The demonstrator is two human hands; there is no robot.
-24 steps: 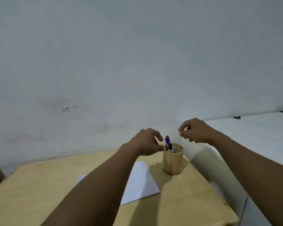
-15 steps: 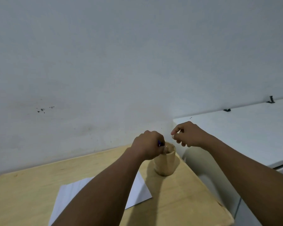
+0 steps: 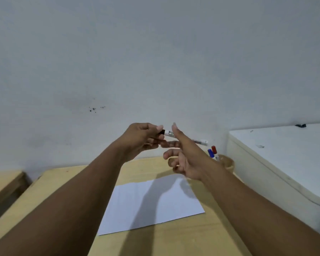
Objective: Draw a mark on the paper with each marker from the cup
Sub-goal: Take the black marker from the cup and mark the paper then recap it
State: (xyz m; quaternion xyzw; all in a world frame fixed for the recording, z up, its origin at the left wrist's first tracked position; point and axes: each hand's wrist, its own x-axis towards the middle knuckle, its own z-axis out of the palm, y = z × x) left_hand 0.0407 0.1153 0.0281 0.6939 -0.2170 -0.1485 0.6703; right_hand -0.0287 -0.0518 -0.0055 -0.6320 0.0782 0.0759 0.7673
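Two markers, one blue-capped and one red-capped, stand in the wooden cup at the far right of your table, and your right forearm hides most of the cup's left side. Close to the cup's right is a white cabinet, and a second wooden surface sits off to the left. A white sheet of paper lies flat on the table below your hands, crossed by the shadows of your arms.

Your left hand is raised above the far edge of the table, its thumb and fingers pinched around the black-capped end of a white marker that lies roughly level and points right. Your right hand reaches in across the marker, covering the middle of its barrel, so only the printed part near your left hand and the blurred far end show. Your right index finger points upward beside the barrel and the other fingers curl loosely; you cannot tell whether they grip the marker.
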